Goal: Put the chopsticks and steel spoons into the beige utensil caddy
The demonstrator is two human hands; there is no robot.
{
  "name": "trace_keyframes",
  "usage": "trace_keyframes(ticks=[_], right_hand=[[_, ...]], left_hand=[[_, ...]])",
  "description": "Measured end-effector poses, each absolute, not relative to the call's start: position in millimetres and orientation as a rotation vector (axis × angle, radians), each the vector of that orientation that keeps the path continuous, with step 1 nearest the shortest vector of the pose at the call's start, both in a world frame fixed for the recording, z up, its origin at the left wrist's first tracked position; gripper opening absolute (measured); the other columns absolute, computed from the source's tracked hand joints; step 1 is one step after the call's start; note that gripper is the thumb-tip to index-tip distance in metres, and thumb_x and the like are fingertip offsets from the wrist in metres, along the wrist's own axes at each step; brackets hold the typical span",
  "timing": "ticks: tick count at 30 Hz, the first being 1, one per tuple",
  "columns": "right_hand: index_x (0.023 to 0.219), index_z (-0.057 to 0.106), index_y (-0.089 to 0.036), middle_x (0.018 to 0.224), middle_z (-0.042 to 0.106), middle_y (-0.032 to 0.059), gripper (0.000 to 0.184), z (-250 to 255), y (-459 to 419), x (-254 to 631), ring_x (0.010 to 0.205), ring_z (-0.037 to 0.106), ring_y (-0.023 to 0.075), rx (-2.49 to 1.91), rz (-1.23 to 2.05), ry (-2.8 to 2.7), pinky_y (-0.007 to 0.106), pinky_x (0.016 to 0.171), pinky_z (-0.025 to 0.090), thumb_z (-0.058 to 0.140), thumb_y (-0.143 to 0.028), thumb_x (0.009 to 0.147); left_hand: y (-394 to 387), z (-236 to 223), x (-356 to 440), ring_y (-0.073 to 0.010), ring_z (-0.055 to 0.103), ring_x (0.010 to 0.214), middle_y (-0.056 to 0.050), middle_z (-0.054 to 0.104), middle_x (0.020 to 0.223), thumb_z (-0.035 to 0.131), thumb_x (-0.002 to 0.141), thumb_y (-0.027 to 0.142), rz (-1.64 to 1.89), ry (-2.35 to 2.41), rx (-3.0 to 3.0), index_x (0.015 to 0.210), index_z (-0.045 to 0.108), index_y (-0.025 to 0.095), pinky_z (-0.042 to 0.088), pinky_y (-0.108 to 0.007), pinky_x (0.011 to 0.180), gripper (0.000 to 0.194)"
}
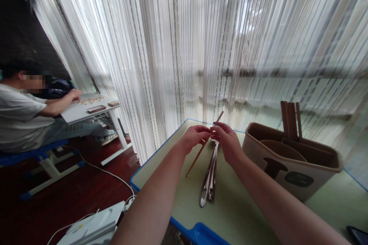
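Note:
Both of my hands meet above the table (178, 183), fingers pinched around a slim wooden chopstick (196, 160) that slants from lower left to upper right. My left hand (196, 137) grips it near the middle, and my right hand (226, 140) has its fingers on the upper part. Below them lie metal utensils (211, 178) with long, slotted handles; their far ends are partly hidden by my hands. To the right stands a beige utensil holder (250, 149) with several brown chopsticks (290, 120) upright in its rear compartment.
The table has a raised blue edge (136, 180) and stands by striped sheer curtains (172, 46). A dark object (358, 234) lies at the lower right. On the left, a person (20, 118) sits at a white table (82, 111) bearing small pieces. A white cable (106, 171) crosses the floor.

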State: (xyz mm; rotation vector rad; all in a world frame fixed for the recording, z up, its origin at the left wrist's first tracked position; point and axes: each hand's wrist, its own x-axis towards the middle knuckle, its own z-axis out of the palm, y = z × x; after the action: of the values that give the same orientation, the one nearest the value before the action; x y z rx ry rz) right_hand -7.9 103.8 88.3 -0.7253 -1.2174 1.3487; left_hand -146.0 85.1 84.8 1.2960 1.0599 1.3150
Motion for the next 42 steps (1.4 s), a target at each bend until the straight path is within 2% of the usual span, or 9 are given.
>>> trace_keyframes(ticks=[5,11,14,21,28,36,42], right_hand=[[0.092,0.065,-0.017,0.083,0.067,0.0036,0.028,103.1,100.2,-5.6,0.074,0.061,0.0138,-0.671,1.289,-1.187,0.031,0.073,0.049,0.069,-0.031,0.068],[0.091,0.069,-0.017,0.085,0.068,0.0052,0.030,125.9,96.8,5.2,0.077,0.062,0.0150,-0.616,1.236,-1.194,0.034,0.077,0.051,0.073,-0.030,0.065],[0.090,0.069,-0.018,0.084,0.068,0.0047,0.029,133.1,98.2,10.9,0.077,0.061,0.0149,-0.596,1.180,-1.205,0.033,0.075,0.051,0.073,-0.030,0.065],[0.090,0.069,-0.018,0.086,0.068,0.0045,0.028,143.9,101.6,21.5,0.080,0.062,0.0154,-0.564,1.152,-1.150,0.032,0.075,0.051,0.073,-0.030,0.065],[0.091,0.068,-0.019,0.082,0.067,0.0033,0.030,145.4,99.9,20.7,0.077,0.061,0.0148,-0.590,1.112,-1.227,0.034,0.075,0.052,0.072,-0.033,0.065],[0.089,0.068,-0.017,0.076,0.067,0.0024,0.027,145.0,103.2,23.4,0.070,0.061,0.0134,-0.597,1.060,-1.302,0.031,0.068,0.053,0.071,-0.031,0.066],[0.089,0.067,-0.019,0.076,0.066,0.0013,0.024,153.5,102.5,32.9,0.069,0.062,0.0134,-0.557,0.985,-1.332,0.033,0.069,0.055,0.069,-0.031,0.068]], left_hand=[[81.8,89.2,-141.9,-0.0079,0.055,0.063,-0.003,0.064,0.079,0.073,0.065,0.026,1.378,1.010,1.303,0.086,0.067,0.014,0.043,-0.022,0.059,0.025],[84.2,86.7,-137.3,-0.0101,0.056,0.062,-0.005,0.065,0.070,0.075,0.065,0.036,1.395,1.014,1.428,0.083,0.071,0.011,0.044,-0.026,0.062,0.031],[86.4,83.8,-134.7,-0.0116,0.058,0.063,-0.007,0.068,0.074,0.074,0.065,0.038,1.424,0.988,1.424,0.086,0.072,0.011,0.046,-0.028,0.063,0.035],[89.1,79.7,-133.8,-0.0152,0.061,0.070,-0.010,0.070,0.081,0.075,0.064,0.039,1.443,1.015,1.487,0.091,0.073,0.012,0.048,-0.031,0.070,0.038],[89.5,79.3,-131.7,-0.0124,0.057,0.064,-0.006,0.068,0.074,0.075,0.062,0.039,1.475,1.059,1.512,0.088,0.074,0.012,0.047,-0.028,0.064,0.037],[86.6,81.8,-127.0,-0.0114,0.058,0.064,-0.007,0.069,0.077,0.077,0.062,0.036,1.483,0.982,1.384,0.090,0.073,0.012,0.047,-0.028,0.063,0.036],[84.6,83.2,-121.3,-0.0152,0.063,0.069,-0.008,0.070,0.077,0.079,0.059,0.032,1.441,0.957,1.390,0.087,0.072,0.011,0.050,-0.031,0.069,0.036]])
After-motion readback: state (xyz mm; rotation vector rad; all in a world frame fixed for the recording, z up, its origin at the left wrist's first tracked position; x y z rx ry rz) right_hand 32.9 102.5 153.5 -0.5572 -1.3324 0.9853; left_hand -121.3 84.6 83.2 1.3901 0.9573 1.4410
